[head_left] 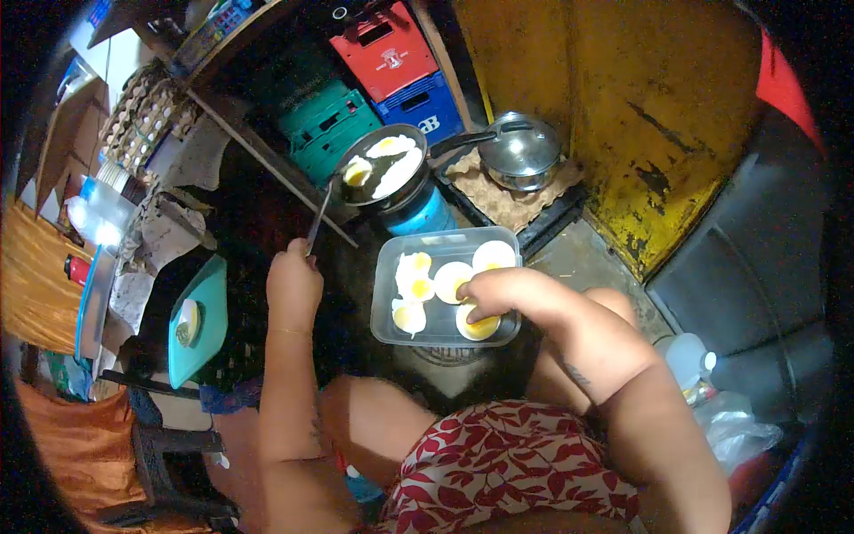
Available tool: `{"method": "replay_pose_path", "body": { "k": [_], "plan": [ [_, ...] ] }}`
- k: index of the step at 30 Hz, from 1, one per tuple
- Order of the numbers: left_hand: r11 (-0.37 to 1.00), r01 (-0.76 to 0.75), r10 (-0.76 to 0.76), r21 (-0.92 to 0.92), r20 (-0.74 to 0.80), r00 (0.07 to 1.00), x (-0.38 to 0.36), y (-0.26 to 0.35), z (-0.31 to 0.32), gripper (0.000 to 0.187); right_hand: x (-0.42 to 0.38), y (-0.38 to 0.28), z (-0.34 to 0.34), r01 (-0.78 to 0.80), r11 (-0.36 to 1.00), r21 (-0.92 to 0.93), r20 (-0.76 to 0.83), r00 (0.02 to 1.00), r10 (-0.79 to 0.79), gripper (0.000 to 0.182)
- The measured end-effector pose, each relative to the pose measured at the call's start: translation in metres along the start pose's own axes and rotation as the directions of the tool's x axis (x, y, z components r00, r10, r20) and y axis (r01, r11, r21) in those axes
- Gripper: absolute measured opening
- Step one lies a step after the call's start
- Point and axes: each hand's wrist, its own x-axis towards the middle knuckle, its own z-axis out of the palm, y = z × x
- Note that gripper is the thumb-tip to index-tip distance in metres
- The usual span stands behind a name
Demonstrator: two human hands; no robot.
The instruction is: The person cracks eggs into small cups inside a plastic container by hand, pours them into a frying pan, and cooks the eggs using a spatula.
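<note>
A person's left hand (pixel 294 278) is closed round a utensil (pixel 321 216) reaching the pan (pixel 377 166) ahead-right, its eggs (pixel 399 174) not yet out. Under the part-curled right hand (pixel 498 294), grip unclear, several fried eggs (pixel 453 278) already lie in a container (pixel 445 341). Beyond, a blue crate (pixel 416 105) shows "B"; the red crate's (pixel 369 55) lettering is illegible.

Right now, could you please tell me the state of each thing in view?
Frying pan: uncovered, eggs inside.
Plastic container: open, cooked eggs inside.
Left hand: closed around a long handle.
Right hand: fingers at the cooked eggs.
Egg tray: uncovered, eggs showing.
Shiny pot: lid unclear.
</note>
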Motion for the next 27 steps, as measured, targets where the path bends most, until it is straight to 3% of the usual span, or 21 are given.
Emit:
{"method": "replay_pose_path", "body": {
  "k": [5,6,7,8,10,11,13,14,18,22,25,27],
  "plan": [
    [0.968,-0.018,-0.027,-0.250,-0.174,0.984,-0.005,-0.015,0.015,0.022,-0.002,0.001,-0.001,0.016,1.000,-0.001,0.009,1.000,-0.016,0.061],
    [0.832,0.155,-0.204,-0.533,-0.034,0.978,-0.006,-0.014,0.018,0.023,-0.001,0.002,-0.001,0.011,1.000,-0.002,0.030,0.999,-0.011,0.062],
    [0.591,0.323,-0.324,-0.740,0.149,0.934,-0.007,-0.012,0.019,0.024,-0.001,0.003,-0.002,0.004,1.000,-0.005,0.052,0.999,-0.003,0.062],
    [0.584,0.324,-0.331,-0.744,0.146,0.932,-0.010,-0.009,0.020,0.024,-0.001,0.003,-0.002,0.004,1.000,-0.015,0.055,0.998,-0.003,0.062],
    [0.007,0.488,-0.342,-0.873,0.456,0.822,-0.017,-0.002,0.021,0.032,-0.002,0.001,-0.001,-0.019,1.000,0.001,0.053,0.998,0.019,0.062],
    [-0.003,0.483,-0.348,-0.876,0.454,0.820,-0.020,0.000,0.023,0.032,-0.002,-0.001,-0.001,-0.018,1.000,-0.011,0.058,0.998,0.019,0.062],
    [-0.230,0.465,-0.248,-0.855,0.514,0.822,-0.025,0.007,0.030,0.041,-0.002,-0.003,-0.001,-0.032,0.999,-0.001,0.085,0.996,0.032,0.061],
    [-0.161,0.462,-0.239,-0.872,0.489,0.839,-0.027,0.012,0.031,0.044,0.003,0.001,0.004,-0.027,1.000,-0.010,0.074,0.997,0.028,0.060],
    [-0.134,0.386,-0.194,-0.913,0.407,0.893,-0.029,0.007,0.047,0.036,0.006,0.000,0.002,-0.014,1.000,-0.019,0.107,0.994,0.016,0.059],
    [-0.201,0.327,-0.190,-0.924,0.364,0.912,-0.019,0.009,0.027,0.035,0.014,0.000,0.004,-0.016,0.999,-0.040,0.097,0.995,0.020,0.061],
    [-0.198,0.224,-0.167,-0.954,0.258,0.952,-0.009,0.010,0.020,0.037,0.019,0.005,0.009,0.010,0.999,-0.044,0.085,0.996,-0.006,0.062],
    [-0.241,0.052,-0.069,-0.969,0.070,0.995,-0.001,0.008,0.019,0.041,0.020,0.004,0.008,0.017,0.999,-0.045,0.083,0.996,-0.013,0.062]
  ]
}}
